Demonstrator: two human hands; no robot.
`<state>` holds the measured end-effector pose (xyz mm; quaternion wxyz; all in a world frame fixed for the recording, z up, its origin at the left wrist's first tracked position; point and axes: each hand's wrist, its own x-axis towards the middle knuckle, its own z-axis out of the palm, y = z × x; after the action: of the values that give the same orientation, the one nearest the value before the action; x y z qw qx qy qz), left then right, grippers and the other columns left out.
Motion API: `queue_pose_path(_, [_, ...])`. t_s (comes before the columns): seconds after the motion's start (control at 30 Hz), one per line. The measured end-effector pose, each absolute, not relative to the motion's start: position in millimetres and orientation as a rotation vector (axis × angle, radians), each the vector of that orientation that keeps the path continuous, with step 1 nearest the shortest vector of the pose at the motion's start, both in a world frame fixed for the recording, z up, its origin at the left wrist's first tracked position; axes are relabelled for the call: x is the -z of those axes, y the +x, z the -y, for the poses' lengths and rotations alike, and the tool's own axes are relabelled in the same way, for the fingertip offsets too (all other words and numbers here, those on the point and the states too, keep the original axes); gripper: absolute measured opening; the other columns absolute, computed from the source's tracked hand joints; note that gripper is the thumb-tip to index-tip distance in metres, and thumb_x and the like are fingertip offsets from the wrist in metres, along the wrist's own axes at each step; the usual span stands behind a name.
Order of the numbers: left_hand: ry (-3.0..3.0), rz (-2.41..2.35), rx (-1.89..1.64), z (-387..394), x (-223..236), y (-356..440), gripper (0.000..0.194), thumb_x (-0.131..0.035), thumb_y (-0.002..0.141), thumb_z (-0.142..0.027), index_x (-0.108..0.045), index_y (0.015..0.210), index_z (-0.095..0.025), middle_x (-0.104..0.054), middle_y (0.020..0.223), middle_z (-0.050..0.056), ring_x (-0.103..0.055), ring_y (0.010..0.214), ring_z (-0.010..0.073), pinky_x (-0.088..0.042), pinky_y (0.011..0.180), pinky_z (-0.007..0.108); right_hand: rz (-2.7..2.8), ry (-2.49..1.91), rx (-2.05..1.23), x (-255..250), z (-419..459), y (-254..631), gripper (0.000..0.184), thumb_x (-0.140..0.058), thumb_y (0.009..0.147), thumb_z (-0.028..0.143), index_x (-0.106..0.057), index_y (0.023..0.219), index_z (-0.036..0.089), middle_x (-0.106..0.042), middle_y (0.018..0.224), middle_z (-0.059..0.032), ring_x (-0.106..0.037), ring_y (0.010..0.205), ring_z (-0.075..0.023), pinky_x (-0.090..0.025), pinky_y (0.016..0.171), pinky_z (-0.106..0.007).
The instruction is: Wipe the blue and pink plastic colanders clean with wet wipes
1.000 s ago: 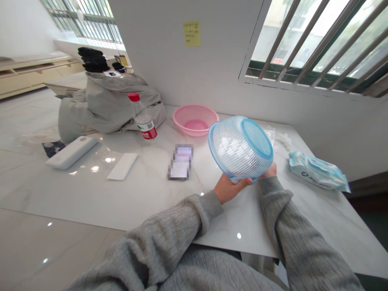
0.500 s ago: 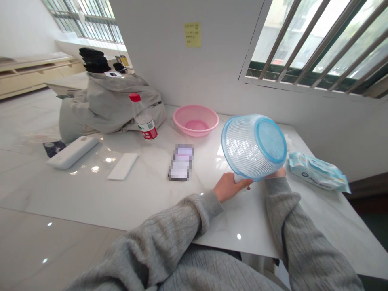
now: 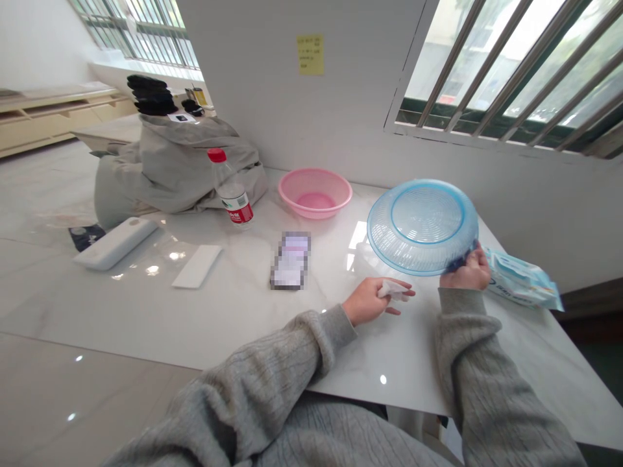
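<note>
A translucent blue plastic basin (image 3: 426,211) with ribbed walls is held up and tilted, its round base facing me. My right hand (image 3: 467,267) grips its rim at the lower right. Just left of and below the basin is my left hand (image 3: 372,299), apart from it. A crumpled white wipe (image 3: 393,290) is held in the left hand's fingers. Right behind my right hand lies a light blue pack of wipes (image 3: 523,279), partly hidden by that hand.
A pink basin (image 3: 315,194) stands by the wall. A phone (image 3: 291,259), a red-capped bottle (image 3: 233,194), a white flat piece (image 3: 198,266) and a long white case (image 3: 117,243) are on the table's left part. Grey cloth (image 3: 170,162) lies behind them.
My left hand has let go of the blue basin and now shows the wipe. My right hand has moved right and up, turning the basin so that more of its base shows.
</note>
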<state>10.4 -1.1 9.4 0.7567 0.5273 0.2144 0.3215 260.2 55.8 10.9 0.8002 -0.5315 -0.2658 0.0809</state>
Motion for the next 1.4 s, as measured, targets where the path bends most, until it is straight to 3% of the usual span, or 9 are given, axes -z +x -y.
queue_pose_path(0.1, [1.123,-0.443,-0.715,2.7,-11.8,10.3,0.042,-0.058,0.078,-0.006,-0.073,0.117,-0.011,-0.074,0.124,0.019,-0.071,0.119,0.0299,-0.066,0.076,0.037,0.563,-1.059,-0.090,-18.5,-56.5,250.5,0.045,-0.047,0.098,0.038,-0.062,0.132,0.013,-0.068,0.126,-0.0110,-0.067,0.118,-0.0152,-0.050,0.112,-0.037])
queue_pose_path(0.23, [1.110,-0.424,-0.713,3.2,-13.7,11.2,0.035,-0.061,0.076,-0.008,-0.076,0.108,-0.010,-0.075,0.122,0.018,-0.073,0.114,0.0285,-0.066,0.082,0.039,0.731,-1.114,0.098,-32.9,-42.8,233.6,0.047,-0.051,0.099,0.040,-0.064,0.135,0.013,-0.069,0.127,-0.0103,-0.067,0.120,-0.0190,-0.051,0.111,-0.042])
queue_pose_path(0.43, [1.071,-0.421,-0.707,3.3,-13.0,12.6,0.028,-0.065,0.078,-0.013,-0.078,0.102,-0.008,-0.078,0.113,0.019,-0.075,0.108,0.0285,-0.062,0.095,0.045,1.107,-1.085,0.154,-37.5,-31.1,212.7,0.033,-0.062,0.096,0.032,-0.075,0.120,0.014,-0.073,0.090,-0.0059,-0.071,0.091,-0.0175,-0.058,0.090,-0.037])
queue_pose_path(0.5, [1.080,-0.425,-0.714,3.1,-12.5,12.9,0.026,-0.064,0.078,-0.014,-0.079,0.099,-0.007,-0.079,0.108,0.018,-0.076,0.104,0.0272,-0.061,0.097,0.045,1.284,-1.055,0.133,-34.2,-30.9,211.4,0.026,-0.062,0.097,0.028,-0.077,0.116,0.019,-0.073,0.090,-0.0046,-0.069,0.086,-0.0164,-0.057,0.086,-0.036])
queue_pose_path(0.7, [1.099,-0.452,-0.698,1.7,-9.6,13.4,0.028,-0.061,0.076,-0.010,-0.081,0.095,-0.007,-0.080,0.104,0.017,-0.076,0.101,0.0258,-0.061,0.098,0.044,1.576,-1.092,0.184,-26.4,-32.3,213.4,0.023,-0.057,0.099,0.021,-0.080,0.103,0.024,-0.075,0.104,-0.0049,-0.068,0.110,-0.0214,-0.054,0.100,-0.043])
queue_pose_path(0.9, [1.081,-0.469,-0.706,1.2,-11.2,12.5,0.025,-0.062,0.074,-0.009,-0.080,0.092,-0.008,-0.080,0.099,0.016,-0.077,0.096,0.0249,-0.061,0.095,0.043,1.652,-1.176,0.281,-19.1,-37.6,215.7,0.025,-0.056,0.100,0.019,-0.080,0.102,0.024,-0.074,0.100,-0.0047,-0.066,0.109,-0.0213,-0.054,0.097,-0.040])
queue_pose_path(1.23, [1.114,-0.607,-0.755,-0.7,-21.2,10.1,0.022,-0.061,0.081,-0.021,-0.077,0.089,-0.007,-0.076,0.082,0.012,-0.072,0.074,0.0171,-0.060,0.077,0.032,1.604,-1.362,0.418,-6.4,-42.5,224.4,0.022,-0.061,0.098,0.024,-0.078,0.111,0.020,-0.074,0.108,-0.0062,-0.068,0.110,-0.0239,-0.053,0.100,-0.039])
queue_pose_path(1.4, [1.180,-0.726,-0.740,-2.6,-22.3,7.9,0.040,-0.054,0.093,-0.039,-0.073,0.074,-0.009,-0.065,0.060,0.005,-0.057,0.053,0.0115,-0.048,0.057,0.025,1.586,-1.378,0.411,-6.4,-42.1,225.3,0.022,-0.062,0.098,0.027,-0.078,0.110,0.021,-0.075,0.109,-0.0056,-0.068,0.110,-0.0232,-0.053,0.100,-0.039])
